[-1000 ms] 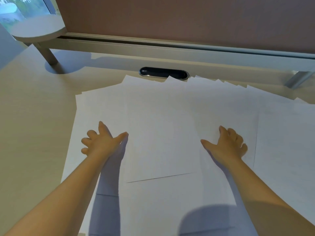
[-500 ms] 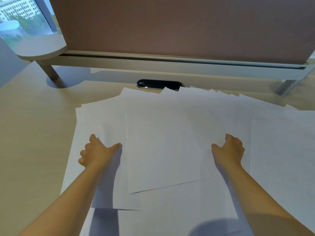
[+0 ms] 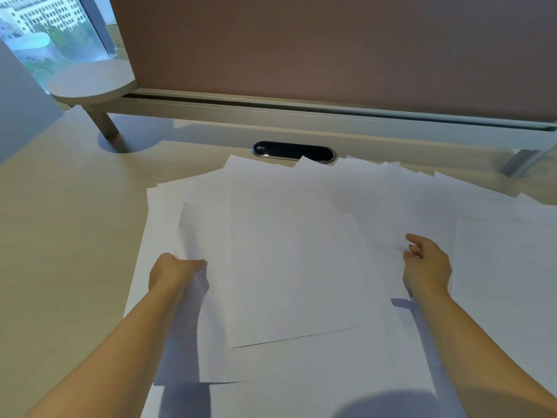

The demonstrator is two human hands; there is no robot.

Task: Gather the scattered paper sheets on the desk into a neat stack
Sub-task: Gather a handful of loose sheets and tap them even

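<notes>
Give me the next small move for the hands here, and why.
Probably draw both hands inward: the left hand grips the left edge of the paper sheets, the right hand curls at their right side, and the sheets are fanned out on the desk.

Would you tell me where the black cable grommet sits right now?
In the head view, the black cable grommet sits top centre in the desk, just beyond the far edge of the paper sheets.

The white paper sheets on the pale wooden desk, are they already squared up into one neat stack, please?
No, the white paper sheets lie fanned and overlapping across the pale wooden desk, their corners pointing different ways.
</notes>
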